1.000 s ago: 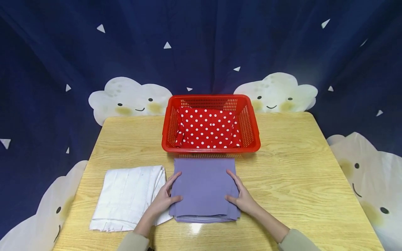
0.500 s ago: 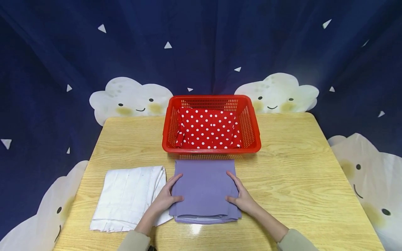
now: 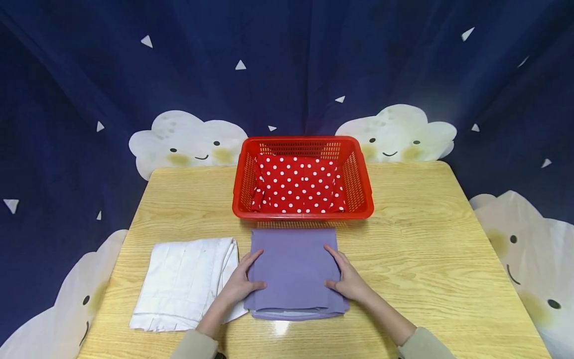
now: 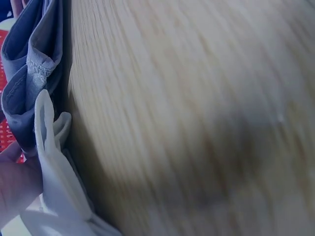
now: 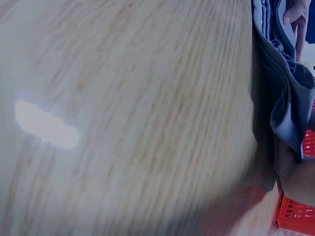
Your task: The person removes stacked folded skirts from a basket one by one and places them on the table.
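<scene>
A folded purple cloth (image 3: 291, 269) lies layered on the table, its loose edges facing me. My left hand (image 3: 237, 285) grips its left side, with thumb and forefinger showing on top. On the opposite side my right hand (image 3: 352, 284) holds the cloth's edge; in the right wrist view, part of this hand (image 5: 298, 179) goes in under a layer. Remaining fingers are mostly hidden. A folded white cloth (image 3: 179, 284) lies to the left, partly behind my left forearm. In the left wrist view, this white cloth (image 4: 59, 182) sits right beside my left hand (image 4: 17, 182).
A red plastic basket (image 3: 302, 216) stands just beyond the purple cloth, holding a folded red polka-dot cloth (image 3: 296, 184). All stand on a wooden table (image 3: 426, 259). Behind hangs a dark blue curtain (image 3: 287, 65) with smiling clouds.
My left hand and the purple cloth have shifted very slightly to the right. The right hand keeps nearly the same place. The whole head view has drifted a little.
</scene>
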Available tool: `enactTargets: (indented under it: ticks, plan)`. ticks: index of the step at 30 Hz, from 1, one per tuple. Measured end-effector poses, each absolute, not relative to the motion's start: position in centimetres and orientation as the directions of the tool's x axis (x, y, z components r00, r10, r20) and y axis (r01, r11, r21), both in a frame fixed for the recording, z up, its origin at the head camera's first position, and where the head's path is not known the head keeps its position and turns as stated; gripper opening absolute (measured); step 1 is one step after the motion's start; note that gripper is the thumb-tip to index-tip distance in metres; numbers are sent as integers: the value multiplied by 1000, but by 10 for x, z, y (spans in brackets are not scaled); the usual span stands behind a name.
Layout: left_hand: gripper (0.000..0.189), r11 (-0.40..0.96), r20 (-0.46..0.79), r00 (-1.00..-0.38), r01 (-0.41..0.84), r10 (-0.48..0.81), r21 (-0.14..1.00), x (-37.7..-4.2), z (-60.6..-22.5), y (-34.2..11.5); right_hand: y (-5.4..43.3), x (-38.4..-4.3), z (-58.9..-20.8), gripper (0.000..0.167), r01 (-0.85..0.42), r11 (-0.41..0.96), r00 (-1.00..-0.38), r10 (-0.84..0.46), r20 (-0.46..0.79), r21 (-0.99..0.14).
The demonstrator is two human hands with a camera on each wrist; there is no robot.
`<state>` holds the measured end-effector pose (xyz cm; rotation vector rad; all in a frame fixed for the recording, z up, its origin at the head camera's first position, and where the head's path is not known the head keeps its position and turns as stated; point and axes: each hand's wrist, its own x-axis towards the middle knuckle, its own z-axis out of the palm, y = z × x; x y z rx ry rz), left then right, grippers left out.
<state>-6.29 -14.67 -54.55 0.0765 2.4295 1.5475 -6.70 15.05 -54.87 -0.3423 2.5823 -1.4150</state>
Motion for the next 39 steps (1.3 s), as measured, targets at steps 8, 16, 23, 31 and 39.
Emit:
enactTargets:
  ticks: [8, 16, 23, 31, 39]
  plan:
    - [84, 474, -184, -963, -72, 195, 877, -62, -541, -144, 152, -67, -541, 88, -109, 578, -954, -289, -78, -808]
    - [69, 518, -158, -963, -22, 219, 855, -64, -528, -144, 160, -68, -520, 80, -85, 676, -911, -350, -217, -732]
    - [54, 565, -81, -974, 55, 214, 823, -65, -518, -147, 166, -76, -489, 63, -129, 768, -864, -398, -310, -627]
    - [54, 569, 102, -969, 216, 225, 793, -76, -506, -148, 172, -95, -460, 51, -341, 733, -842, -516, -155, -589]
    - [50, 622, 252, -953, 302, 171, 722, -98, -492, -142, 172, -120, -447, 39, -461, 717, -876, -461, 141, -522]
